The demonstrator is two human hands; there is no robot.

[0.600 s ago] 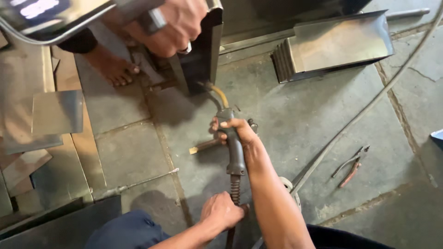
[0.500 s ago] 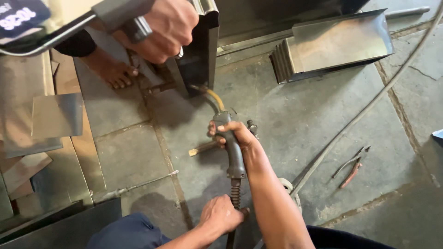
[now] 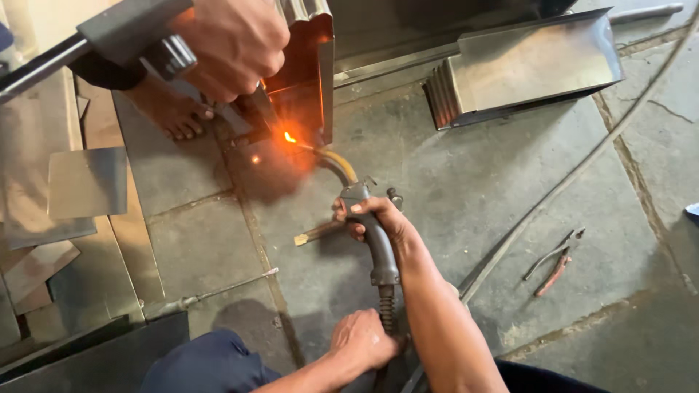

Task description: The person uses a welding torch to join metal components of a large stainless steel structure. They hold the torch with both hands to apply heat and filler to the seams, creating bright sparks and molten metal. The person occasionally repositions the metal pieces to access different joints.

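Ribbed cable (image 3: pixel 386 309) is lying nearest, and the left hand (image 3: pixel 362 340) is closing around it. Farther, the right hand (image 3: pixel 378 218) is gripping the welding torch (image 3: pixel 373 233) fully by its stiff, rather light handle, the safe place to hold. Farthest, its tip is sparking against the metal box (image 3: pixel 309 73), which another person's hand (image 3: pixel 233 44) is steadying.

No packages, no labels, no signs, no screens visible anywhere in this view
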